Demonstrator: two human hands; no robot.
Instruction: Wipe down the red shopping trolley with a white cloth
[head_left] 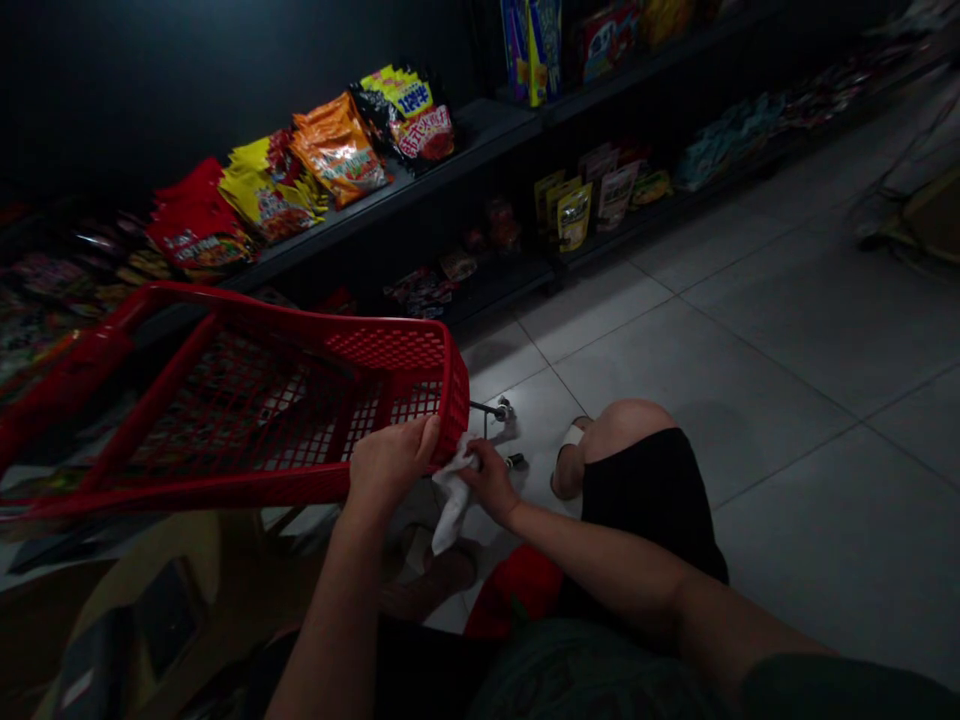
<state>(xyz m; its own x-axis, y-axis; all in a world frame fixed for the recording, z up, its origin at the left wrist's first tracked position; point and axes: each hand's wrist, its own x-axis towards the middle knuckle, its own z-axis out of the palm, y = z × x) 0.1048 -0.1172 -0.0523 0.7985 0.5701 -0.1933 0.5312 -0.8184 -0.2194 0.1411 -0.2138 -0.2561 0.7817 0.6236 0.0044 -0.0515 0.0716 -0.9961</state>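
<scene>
A red plastic shopping cart [247,490] with grid walls stands to the left, its narrow end pointing toward the middle. My left hand [391,460] grips the cart's rim near its front corner, fingers wrapped over the edge. Close beside it, my right hand [491,480] pinches a white cloth [452,505] and holds it against the outside of the cart's front end. Part of the cloth hangs down below the fingers. The cart's basket shows its grid floor and walls. A caster wheel [504,408] shows below the front end.
Dark shelves [480,125] along the back hold red, yellow and orange snack bags [341,150]. Smaller pouches [574,215] stand on the lower shelf. Grey tiles [787,340] cover the floor at right. A round stool-like surface [199,560] with dark flat objects is at lower left.
</scene>
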